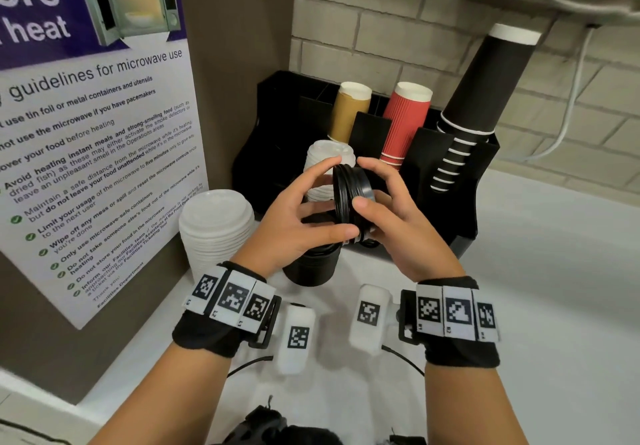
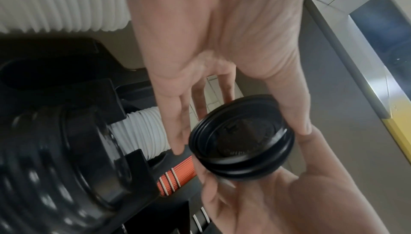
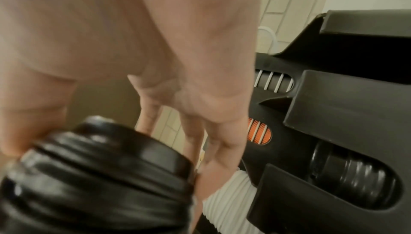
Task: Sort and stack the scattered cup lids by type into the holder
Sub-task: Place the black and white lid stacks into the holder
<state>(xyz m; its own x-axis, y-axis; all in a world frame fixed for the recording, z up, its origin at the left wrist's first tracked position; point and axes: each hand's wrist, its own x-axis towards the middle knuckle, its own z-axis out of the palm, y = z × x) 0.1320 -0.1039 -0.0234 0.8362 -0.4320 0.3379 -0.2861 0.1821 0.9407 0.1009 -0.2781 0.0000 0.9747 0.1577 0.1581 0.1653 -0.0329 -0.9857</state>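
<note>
Both forearms reach forward over the white counter (image 1: 519, 289), wrists banded with tag markers, palms turned toward each other. Between them a short stack of black lids (image 1: 353, 199) stands on edge, its axis running roughly left to right. The left hand (image 1: 294, 219) curls thumb and fingers around the stack's near rim; the right hand (image 1: 398, 223) grips the other side likewise. Below sits a black lid stack (image 1: 308, 268), left of it a white lid stack (image 1: 216, 230). Behind, the black holder (image 1: 450, 174) carries white lids (image 1: 329, 167) and cups.
</note>
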